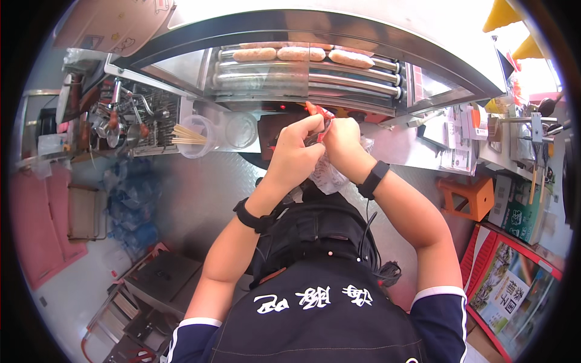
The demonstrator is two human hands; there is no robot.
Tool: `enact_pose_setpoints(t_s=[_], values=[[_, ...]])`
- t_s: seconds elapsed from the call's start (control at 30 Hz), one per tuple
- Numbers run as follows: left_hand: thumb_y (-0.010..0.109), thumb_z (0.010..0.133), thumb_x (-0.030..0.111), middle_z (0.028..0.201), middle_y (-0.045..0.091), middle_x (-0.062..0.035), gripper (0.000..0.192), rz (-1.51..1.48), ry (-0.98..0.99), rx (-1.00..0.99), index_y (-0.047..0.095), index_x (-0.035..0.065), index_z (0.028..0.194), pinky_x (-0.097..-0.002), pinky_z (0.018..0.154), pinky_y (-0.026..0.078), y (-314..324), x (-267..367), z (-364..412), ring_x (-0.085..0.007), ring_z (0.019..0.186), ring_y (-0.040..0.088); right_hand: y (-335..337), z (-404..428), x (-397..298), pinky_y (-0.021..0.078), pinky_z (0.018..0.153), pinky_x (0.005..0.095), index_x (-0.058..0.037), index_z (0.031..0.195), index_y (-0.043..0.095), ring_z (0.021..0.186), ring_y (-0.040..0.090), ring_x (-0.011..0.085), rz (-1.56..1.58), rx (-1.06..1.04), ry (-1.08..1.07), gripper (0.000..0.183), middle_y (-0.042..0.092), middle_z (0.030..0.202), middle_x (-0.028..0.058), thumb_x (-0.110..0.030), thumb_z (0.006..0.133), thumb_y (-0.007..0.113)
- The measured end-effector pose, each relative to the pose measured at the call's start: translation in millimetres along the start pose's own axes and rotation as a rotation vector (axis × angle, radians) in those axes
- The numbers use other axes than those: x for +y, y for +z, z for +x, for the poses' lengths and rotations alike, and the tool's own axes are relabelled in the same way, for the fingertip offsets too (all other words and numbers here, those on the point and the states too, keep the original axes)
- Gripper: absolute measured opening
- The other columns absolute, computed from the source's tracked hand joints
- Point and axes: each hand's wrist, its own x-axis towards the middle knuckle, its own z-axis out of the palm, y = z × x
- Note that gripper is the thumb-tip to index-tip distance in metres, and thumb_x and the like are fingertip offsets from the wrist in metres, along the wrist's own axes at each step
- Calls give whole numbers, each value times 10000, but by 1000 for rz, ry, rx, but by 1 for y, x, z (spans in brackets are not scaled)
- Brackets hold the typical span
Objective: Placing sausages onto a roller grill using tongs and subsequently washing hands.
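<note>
Both my hands meet in front of the sausage roller grill (354, 86), at the height of its front panel. Between them is a red plastic packet end (323, 112), partly covered by the fingers. My left hand (295, 147) pinches it from the left with thumb and forefinger. My right hand (345, 138) is closed on it from the other side, knuckles up. Below the hands hangs a clear printed plastic bag (329, 174); whether it is one piece with the red end cannot be told. Several pale sausages (301, 54) lie on the grill's back rollers.
A clear cup of wooden sticks (195, 138) and a round clear lid (240, 130) stand left on the counter. Further left is a rack of metal tools (115, 120). An orange stool (467, 197) and a red-framed cabinet (508, 286) are at right, water bottles (131, 204) at left.
</note>
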Motion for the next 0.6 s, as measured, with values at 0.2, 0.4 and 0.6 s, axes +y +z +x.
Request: enact_pose_setpoints(t_s=[0.2, 0.4, 0.6], values=[[440, 664, -78, 629, 428, 12, 129, -117, -107, 37, 408, 39, 709, -221, 409, 380, -8, 10, 0, -60, 490, 453, -15, -57, 43, 501, 570, 385, -49, 651, 653, 614, 645, 278, 12, 437, -223, 200, 628, 625, 133, -231, 733, 657], [443, 650, -69, 581, 466, -18, 100, -153, -99, 213, 473, 9, 706, -244, 403, 338, -9, 16, 12, -80, 424, 428, -78, -139, 72, 431, 532, 396, -39, 720, 593, 593, 594, 310, 55, 517, -71, 276, 596, 644, 123, -290, 813, 658], [435, 661, -70, 579, 421, 7, 119, -160, -48, 233, 417, 47, 670, -240, 400, 365, -8, 6, 23, -75, 455, 421, -103, -162, 93, 407, 496, 339, -73, 825, 637, 557, 581, 265, 60, 786, 103, 248, 604, 659, 69, -320, 823, 667]])
